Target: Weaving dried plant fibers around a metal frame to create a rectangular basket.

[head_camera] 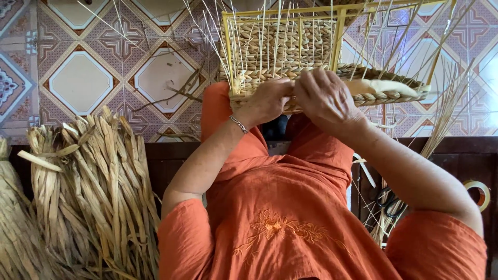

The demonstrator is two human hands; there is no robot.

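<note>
While shut on the woven basket [290,72], both hands [267,101] [324,96], dried reed bundle [93,192] alongside, scissors [391,202] near

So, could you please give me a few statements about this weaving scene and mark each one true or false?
1. Both hands, the left hand and the right hand, work at the rim of the half-woven basket. True.
2. The bundle of dried leaves lies on the person's right. False: it lies on their left.
3. A bracelet sits on the left wrist. True.
4. The person wears a blue top. False: the orange garment has embroidery on it.
5. The floor is plain grey concrete. False: it is patterned tile.
</note>
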